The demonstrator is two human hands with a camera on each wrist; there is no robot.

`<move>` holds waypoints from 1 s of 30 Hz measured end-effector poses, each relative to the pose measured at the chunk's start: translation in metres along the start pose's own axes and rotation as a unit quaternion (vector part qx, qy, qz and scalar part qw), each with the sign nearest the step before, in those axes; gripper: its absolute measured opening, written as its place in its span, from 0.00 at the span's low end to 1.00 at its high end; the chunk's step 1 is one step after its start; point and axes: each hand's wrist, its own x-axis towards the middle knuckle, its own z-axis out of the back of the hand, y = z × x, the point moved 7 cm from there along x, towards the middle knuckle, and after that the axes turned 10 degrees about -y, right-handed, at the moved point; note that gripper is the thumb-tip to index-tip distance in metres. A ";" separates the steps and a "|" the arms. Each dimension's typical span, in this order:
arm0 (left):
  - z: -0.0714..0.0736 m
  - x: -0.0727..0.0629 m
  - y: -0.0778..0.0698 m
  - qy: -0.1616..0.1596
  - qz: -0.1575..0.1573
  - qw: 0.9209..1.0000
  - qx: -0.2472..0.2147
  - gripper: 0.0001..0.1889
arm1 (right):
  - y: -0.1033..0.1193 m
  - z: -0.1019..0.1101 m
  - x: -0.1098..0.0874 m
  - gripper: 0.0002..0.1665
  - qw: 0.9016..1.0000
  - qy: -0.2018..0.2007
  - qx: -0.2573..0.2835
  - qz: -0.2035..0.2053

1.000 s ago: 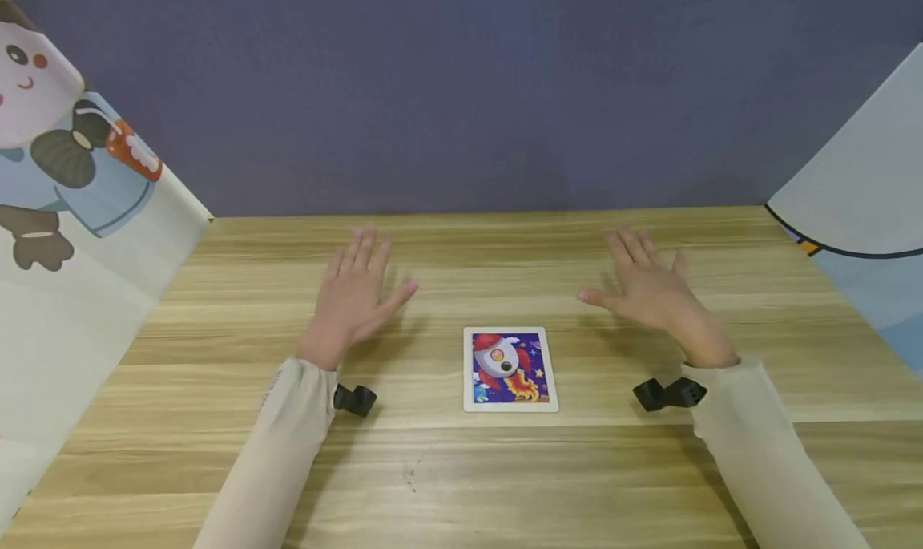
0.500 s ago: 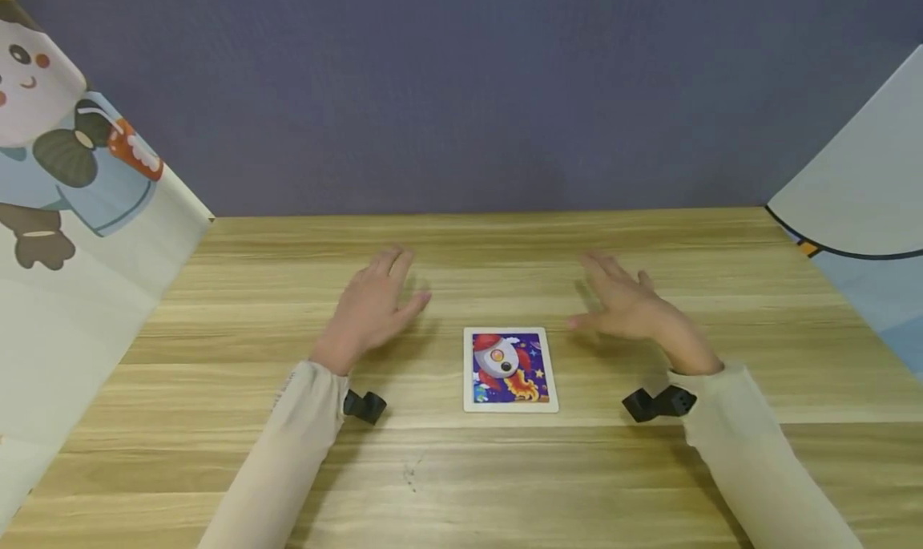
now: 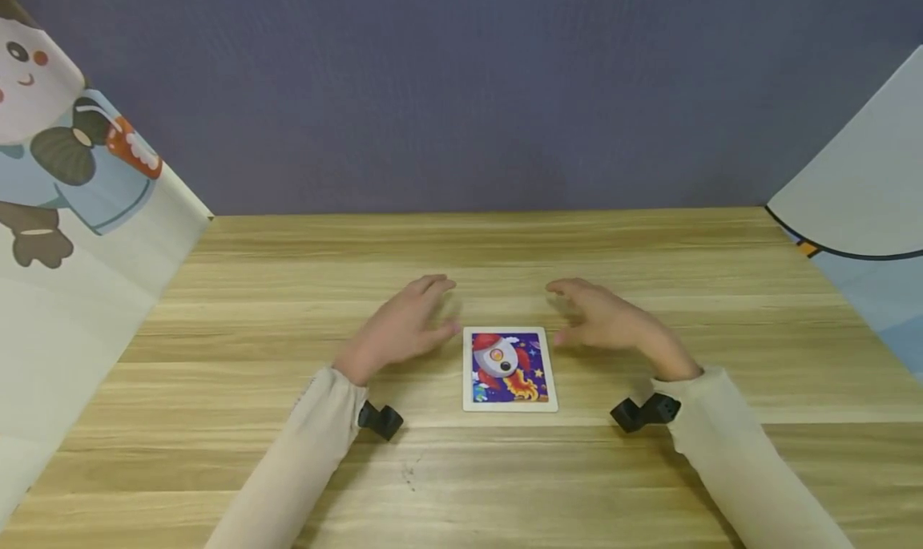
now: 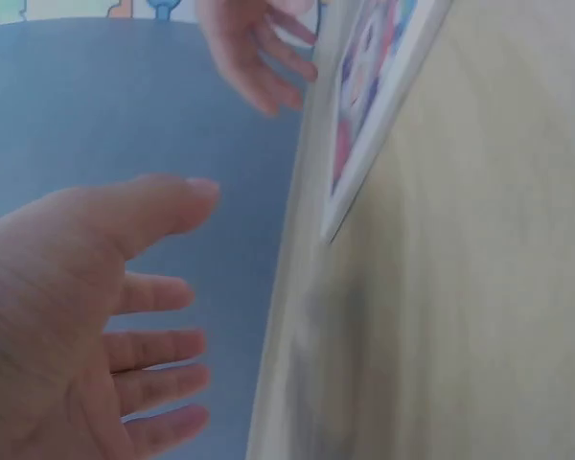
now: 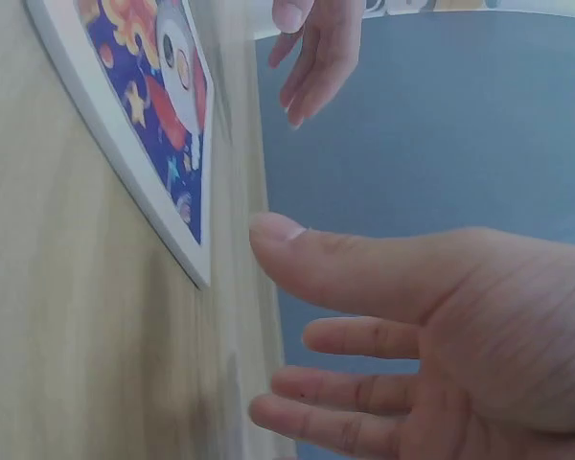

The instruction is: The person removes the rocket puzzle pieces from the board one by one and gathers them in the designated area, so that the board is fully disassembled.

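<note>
A flat, white-bordered picture board (image 3: 509, 369) with a rocket, flames and stars on dark blue lies on the wooden table. My left hand (image 3: 399, 328) hovers at its upper left, thumb tip near the corner, fingers relaxed and holding nothing. On the other side, my right hand (image 3: 606, 318) hovers at the upper right with its thumb near that corner. In the left wrist view the left hand (image 4: 96, 316) has loosely extended fingers, apart from the board (image 4: 374, 86). The right wrist view shows the right hand (image 5: 412, 335) likewise apart from the board (image 5: 144, 115).
The wooden table (image 3: 505, 485) runs back to a dark blue-grey panel (image 3: 490, 92). A cartoon-printed sheet (image 3: 79, 132) stands at the left, and another printed sheet (image 3: 865, 172) at the right. Small black devices (image 3: 380, 420) sit at both wrists.
Both hands have moved inward and nearer to me, closing in on the board from either side. Their spread fingers have relaxed. The board has stayed in place.
</note>
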 end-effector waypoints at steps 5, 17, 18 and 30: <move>-0.018 -0.004 -0.013 0.057 -0.009 0.998 -0.006 0.41 | 0.002 -0.009 0.001 0.43 1.000 0.013 0.021 0.009; -0.045 -0.013 -0.044 0.136 -0.051 0.989 -0.012 0.48 | 0.000 -0.013 0.004 0.39 1.000 0.008 0.010 0.010; -0.047 -0.014 -0.045 0.139 -0.053 0.989 -0.004 0.49 | 0.000 -0.014 0.004 0.39 1.000 0.009 0.009 0.009; -0.049 -0.014 -0.029 0.161 -0.033 0.986 0.024 0.52 | 0.016 -0.018 0.005 0.36 0.999 -0.009 0.023 0.043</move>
